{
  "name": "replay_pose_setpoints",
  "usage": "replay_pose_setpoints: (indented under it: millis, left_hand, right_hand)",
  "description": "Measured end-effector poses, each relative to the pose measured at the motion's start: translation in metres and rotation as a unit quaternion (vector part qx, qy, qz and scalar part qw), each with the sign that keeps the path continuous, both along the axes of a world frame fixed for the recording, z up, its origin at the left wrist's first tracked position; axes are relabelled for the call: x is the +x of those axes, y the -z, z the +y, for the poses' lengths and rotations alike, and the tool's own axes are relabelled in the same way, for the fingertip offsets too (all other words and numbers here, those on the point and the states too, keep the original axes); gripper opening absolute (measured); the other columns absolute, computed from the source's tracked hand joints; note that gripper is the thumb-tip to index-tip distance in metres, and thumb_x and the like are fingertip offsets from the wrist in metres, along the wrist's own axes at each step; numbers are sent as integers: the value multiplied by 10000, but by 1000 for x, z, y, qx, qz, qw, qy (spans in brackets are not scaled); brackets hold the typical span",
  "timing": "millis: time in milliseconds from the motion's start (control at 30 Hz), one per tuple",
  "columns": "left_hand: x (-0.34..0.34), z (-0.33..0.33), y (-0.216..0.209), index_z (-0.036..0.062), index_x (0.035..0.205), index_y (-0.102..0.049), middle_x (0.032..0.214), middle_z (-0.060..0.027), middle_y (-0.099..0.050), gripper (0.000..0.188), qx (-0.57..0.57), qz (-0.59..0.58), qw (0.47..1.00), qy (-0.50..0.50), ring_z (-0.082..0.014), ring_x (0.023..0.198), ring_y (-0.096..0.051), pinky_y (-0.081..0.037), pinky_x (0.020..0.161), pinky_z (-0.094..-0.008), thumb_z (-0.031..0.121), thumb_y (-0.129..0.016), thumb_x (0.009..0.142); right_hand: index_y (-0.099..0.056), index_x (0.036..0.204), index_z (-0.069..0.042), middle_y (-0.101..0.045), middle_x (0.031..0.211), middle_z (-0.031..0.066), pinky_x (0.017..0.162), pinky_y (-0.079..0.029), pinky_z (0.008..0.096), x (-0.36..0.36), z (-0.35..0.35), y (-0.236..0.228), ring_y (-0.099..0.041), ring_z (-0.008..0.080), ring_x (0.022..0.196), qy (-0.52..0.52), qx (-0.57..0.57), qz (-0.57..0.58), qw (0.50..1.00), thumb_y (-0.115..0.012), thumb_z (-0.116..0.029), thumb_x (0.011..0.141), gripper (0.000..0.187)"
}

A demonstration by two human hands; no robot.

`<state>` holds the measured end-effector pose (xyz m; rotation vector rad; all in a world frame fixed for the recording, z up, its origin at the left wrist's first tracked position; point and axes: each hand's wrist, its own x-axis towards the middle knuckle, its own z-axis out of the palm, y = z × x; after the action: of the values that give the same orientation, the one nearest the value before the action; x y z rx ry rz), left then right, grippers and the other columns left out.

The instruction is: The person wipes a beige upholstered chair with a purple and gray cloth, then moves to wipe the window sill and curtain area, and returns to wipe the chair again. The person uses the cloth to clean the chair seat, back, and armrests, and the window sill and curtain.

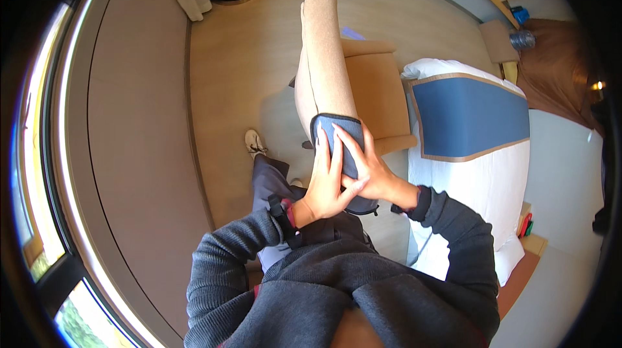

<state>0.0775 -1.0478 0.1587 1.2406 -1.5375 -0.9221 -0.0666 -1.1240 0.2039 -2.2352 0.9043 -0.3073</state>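
Note:
A blue-grey fabric piece with black edging [350, 165] lies at the near end of the long beige padded top of a chair [327, 56]. It looks like a soft pouch or pad; my hands cover much of it. My left hand [322, 183] rests flat on its left part, fingers stretched out and pointing away from me. From the right, my right hand [374, 172] lies on it with fingers spread. The two hands touch and overlap near the thumbs. Below them, a dark lower corner of the fabric [364, 207] shows.
Right of the chair top is its tan seat [376, 92]. Beyond stands a bed with white bedding [466, 186] and a blue runner [473, 117]. A brown-grey wall panel [133, 121] and window run along the left. My white shoe [254, 143] is on the wooden floor.

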Motion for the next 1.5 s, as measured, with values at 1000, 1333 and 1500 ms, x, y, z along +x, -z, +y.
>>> replay_pose_setpoints:
  millis: [1000, 1333, 1500]
  left_hand:
    - [-54, 18, -3, -45, 1488, -283, 1513, -401, -154, 876, 8, -51, 977, -206, -521, 1276, -451, -463, 1006, -445, 452, -667, 877]
    - [-132, 67, 26, -128, 1474, -177, 1498, -384, -225, 911, -62, -108, 944, -306, -505, 1308, -415, -397, 1063, -453, 341, -685, 880]
    - [-98, 62, 14, -83, 1439, -338, 1460, -300, -384, 612, -79, -185, 924, -325, -409, 1350, -398, -324, 1119, -438, 197, -595, 960]
  right_hand:
    - [-311, 1513, -221, -277, 1509, 251, 1088, -376, 523, -24, 15, 39, -313, 466, 1386, 45, -32, -97, 994, -795, -412, 733, 937]
    - [-193, 1553, -200, -106, 1553, 336, 1102, -348, 519, -67, 59, 103, -289, 545, 1365, 14, -120, -239, 964, -723, -366, 816, 924]
    - [-259, 1533, -142, -177, 1527, 339, 1126, -276, 555, -88, 76, 90, -265, 524, 1380, 75, -146, -211, 964, -729, -203, 817, 858]
